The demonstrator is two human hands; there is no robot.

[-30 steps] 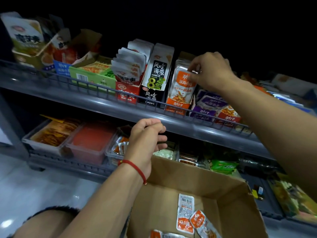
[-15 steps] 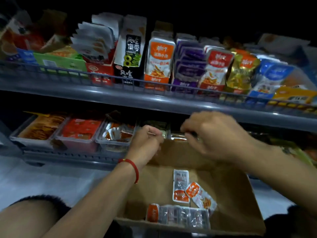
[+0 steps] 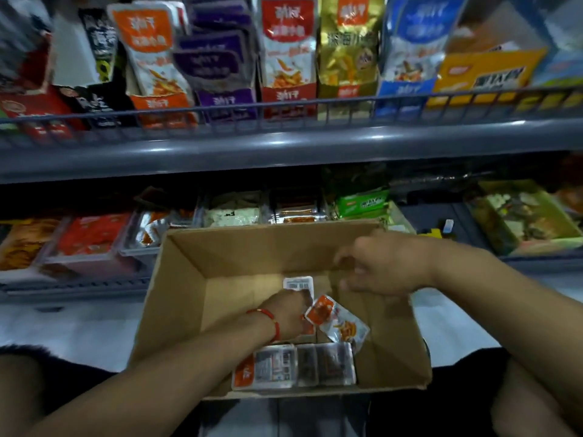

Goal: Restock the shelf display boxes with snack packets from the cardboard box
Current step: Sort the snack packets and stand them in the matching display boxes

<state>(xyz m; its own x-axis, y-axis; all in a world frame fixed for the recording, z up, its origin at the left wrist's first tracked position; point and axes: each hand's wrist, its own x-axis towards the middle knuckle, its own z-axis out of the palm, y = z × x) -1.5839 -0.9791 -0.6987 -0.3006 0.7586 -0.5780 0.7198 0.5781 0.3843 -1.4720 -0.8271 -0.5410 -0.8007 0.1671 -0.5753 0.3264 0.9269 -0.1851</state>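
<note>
A: Cardboard box (image 3: 176, 298) noted below the shelf: plain brown corrugated board, rectangular, top open.

B: Contents?

A: Flat, glossy foil snack packets. A row of packets (image 3: 295, 367) is lined along the near wall, stood on edge, the row's long axis running left to right. One loose orange packet (image 3: 339, 321) is laid flat on the floor of the box, long axis slanted from upper left to lower right.

B: Hands?

A: Left hand (image 3: 288, 313), a red cord bracelet (image 3: 268, 320) at its wrist, is lowered into the box onto a white packet (image 3: 299, 284); fingers are hidden, so grip cannot be told. Right hand (image 3: 383, 266) is blurred over the box's far right part, fingers loosely curled, nothing seen held.

B: Shelf?

A: Upright display boxes (image 3: 288, 96) are seen behind a grey wire rail (image 3: 284, 108).
</note>
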